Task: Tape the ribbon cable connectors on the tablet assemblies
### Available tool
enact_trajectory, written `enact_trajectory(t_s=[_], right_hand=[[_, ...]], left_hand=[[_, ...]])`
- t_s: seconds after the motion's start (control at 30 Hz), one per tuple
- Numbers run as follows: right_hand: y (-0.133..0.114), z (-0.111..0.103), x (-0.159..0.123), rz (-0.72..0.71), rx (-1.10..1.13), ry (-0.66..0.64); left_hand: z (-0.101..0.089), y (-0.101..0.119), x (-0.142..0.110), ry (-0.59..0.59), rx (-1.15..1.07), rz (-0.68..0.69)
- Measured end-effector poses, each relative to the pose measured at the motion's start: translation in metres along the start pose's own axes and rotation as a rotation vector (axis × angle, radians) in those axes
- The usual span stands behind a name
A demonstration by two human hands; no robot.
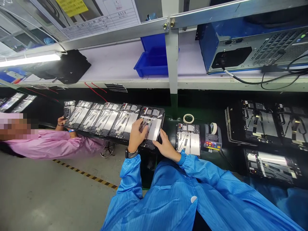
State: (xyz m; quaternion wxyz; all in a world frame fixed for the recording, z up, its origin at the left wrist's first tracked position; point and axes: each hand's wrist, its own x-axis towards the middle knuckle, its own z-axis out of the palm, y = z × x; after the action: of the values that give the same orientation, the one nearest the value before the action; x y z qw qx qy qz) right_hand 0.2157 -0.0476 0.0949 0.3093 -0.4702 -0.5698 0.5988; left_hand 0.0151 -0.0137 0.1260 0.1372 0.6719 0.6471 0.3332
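An opened tablet, its silver battery plates and dark flex cables exposed, lies at the near end of a row. My left hand is at its left side, fingers curled over the upper left part and thumb on the face. At the lower right corner, my right hand has its thumb near the bottom edge and its fingers along the right edge. Both hands appear to hold the tablet; their undersides are hidden. Close to my right forearm lies another opened tablet, partly covered by the blue sleeve.
Several similar tablets extend leftward, where a person in pink touches the far one. Rightward are a tape roll, a small device with coloured buttons and more tablets. A blue bin and computer case occupy the shelf.
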Motion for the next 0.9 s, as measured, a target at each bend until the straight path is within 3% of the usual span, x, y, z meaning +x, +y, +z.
enact_trajectory(t_s=[0.23, 0.43, 0.5, 0.6, 0.67, 0.7, 0.8, 0.9], right_hand=[[0.0, 0.0, 0.001, -0.068, 0.014, 0.086], [0.008, 0.003, 0.0, -0.047, 0.088, 0.151], [0.01, 0.002, 0.002, -0.045, 0.083, 0.167], [0.012, -0.006, 0.019, -0.05, 0.062, 0.205], [0.014, -0.017, 0.04, -0.073, 0.041, 0.246], [0.015, -0.022, 0.052, -0.092, 0.029, 0.269], [0.014, -0.037, 0.093, -0.138, -0.007, 0.328], [0.011, -0.041, 0.126, -0.15, -0.056, 0.388]], left_hand=[[0.003, 0.002, 0.005, 0.031, 0.004, -0.014], [0.001, 0.01, 0.006, 0.042, -0.062, -0.018], [-0.005, 0.012, -0.007, 0.129, -0.066, -0.062], [-0.004, 0.017, -0.043, 0.484, -0.035, -0.253], [0.01, 0.024, -0.072, 0.716, -0.05, -0.413], [0.02, 0.028, -0.085, 0.76, -0.082, -0.482], [0.057, 0.043, -0.108, 0.629, -0.261, -0.628], [0.082, 0.054, -0.105, 0.525, -0.353, -0.65]])
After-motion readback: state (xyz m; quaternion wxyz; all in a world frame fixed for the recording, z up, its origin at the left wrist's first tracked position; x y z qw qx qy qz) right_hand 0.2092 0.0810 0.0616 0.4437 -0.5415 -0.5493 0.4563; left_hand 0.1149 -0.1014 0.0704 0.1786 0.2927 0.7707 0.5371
